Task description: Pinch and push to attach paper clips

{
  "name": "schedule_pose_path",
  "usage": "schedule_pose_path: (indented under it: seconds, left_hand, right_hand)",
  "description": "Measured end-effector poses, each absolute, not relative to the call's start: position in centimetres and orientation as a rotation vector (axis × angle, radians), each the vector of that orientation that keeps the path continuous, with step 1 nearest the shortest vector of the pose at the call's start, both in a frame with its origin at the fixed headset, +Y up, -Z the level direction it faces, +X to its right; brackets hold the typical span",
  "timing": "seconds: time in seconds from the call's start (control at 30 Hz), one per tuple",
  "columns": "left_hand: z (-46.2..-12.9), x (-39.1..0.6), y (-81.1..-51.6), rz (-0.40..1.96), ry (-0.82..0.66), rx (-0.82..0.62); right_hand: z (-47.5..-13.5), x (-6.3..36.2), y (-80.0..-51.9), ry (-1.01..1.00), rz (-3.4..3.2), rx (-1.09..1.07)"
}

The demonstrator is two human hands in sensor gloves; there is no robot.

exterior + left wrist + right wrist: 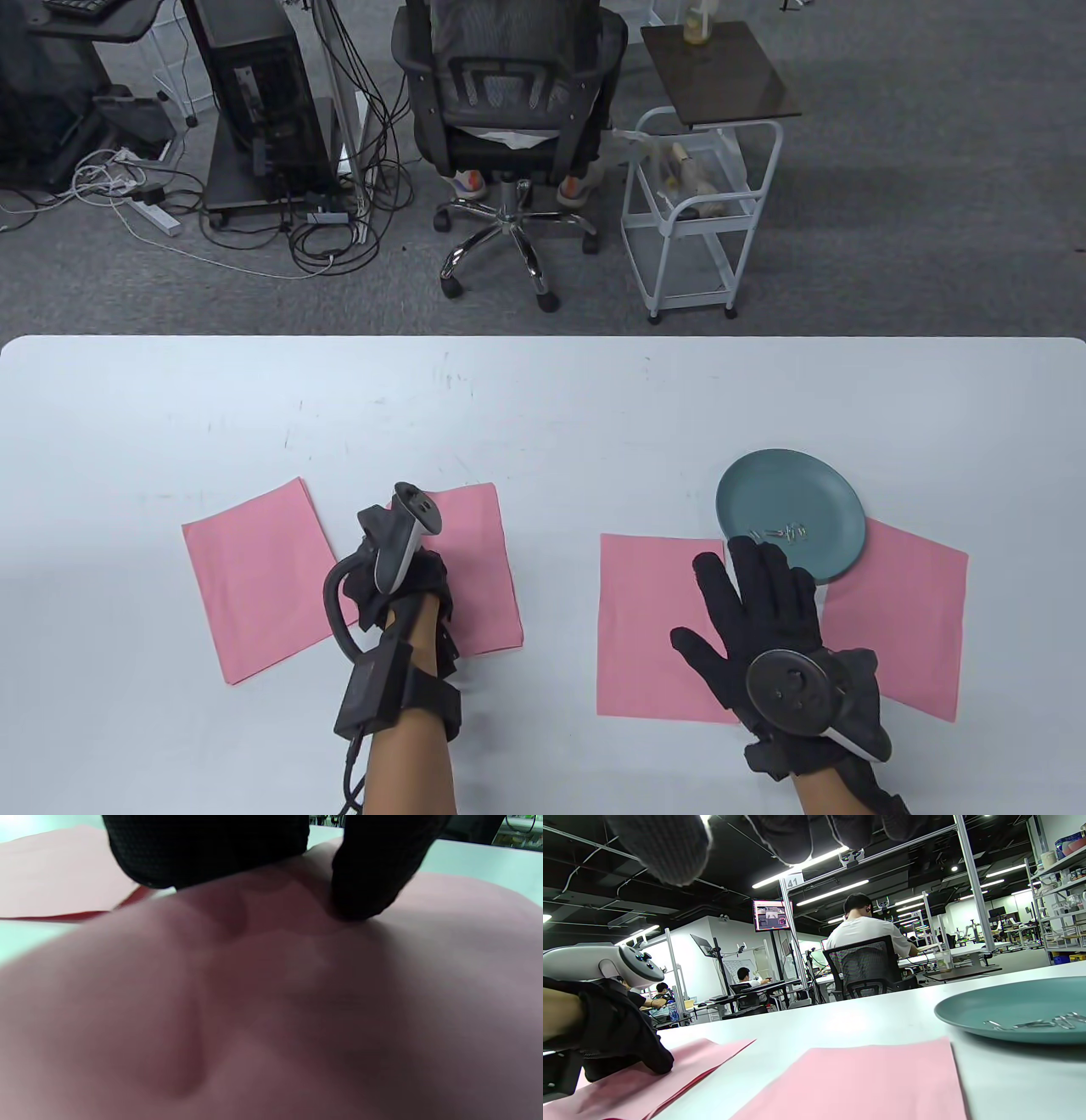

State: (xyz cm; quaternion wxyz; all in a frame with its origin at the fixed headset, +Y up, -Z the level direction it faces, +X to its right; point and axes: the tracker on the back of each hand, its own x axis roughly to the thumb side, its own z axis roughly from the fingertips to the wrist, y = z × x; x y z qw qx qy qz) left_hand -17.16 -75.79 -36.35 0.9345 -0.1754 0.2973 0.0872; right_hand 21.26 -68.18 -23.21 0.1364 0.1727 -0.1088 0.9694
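**Table view: clips at 12 o'clock of the right hand**

Nearest the person, the right hand (768, 632) lies spread, fingers straight, holding nothing, fingertips at the near rim of the teal plate (836, 501). The paper clips (785, 533) lie in a small row running 9 to 3 o'clock on the plate, just beyond those fingertips. The left hand (407, 586), well apart at 9 o'clock, rests on a pink sheet (484, 560); its grip I cannot tell. The right hand is nearer for the pick-up. All sits on the white surface (543, 407).

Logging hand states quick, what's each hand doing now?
Left hand: fingers on a pink paper sheet; grip cannot be told.
Right hand: open, holding nothing.
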Motion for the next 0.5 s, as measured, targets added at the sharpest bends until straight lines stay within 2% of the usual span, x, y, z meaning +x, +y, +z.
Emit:
schedule_pose_path:
  seconds: [0.3, 0.4, 0.5]
  left_hand:
    - [-35.7, -14.4, -75.8, -0.020, 0.541, -0.220]
    - [-35.6, -15.2, -75.7, 0.023, 0.560, -0.213]
    - [-35.3, -16.8, -75.9, 0.179, 0.582, -0.249]
  right_hand:
    - [-23.1, 21.2, -68.2, -0.320, 2.804, 0.502]
    - [-23.1, 21.2, -68.2, -0.324, 2.801, 0.504]
    - [-23.1, 21.2, -68.2, -0.321, 2.798, 0.508]
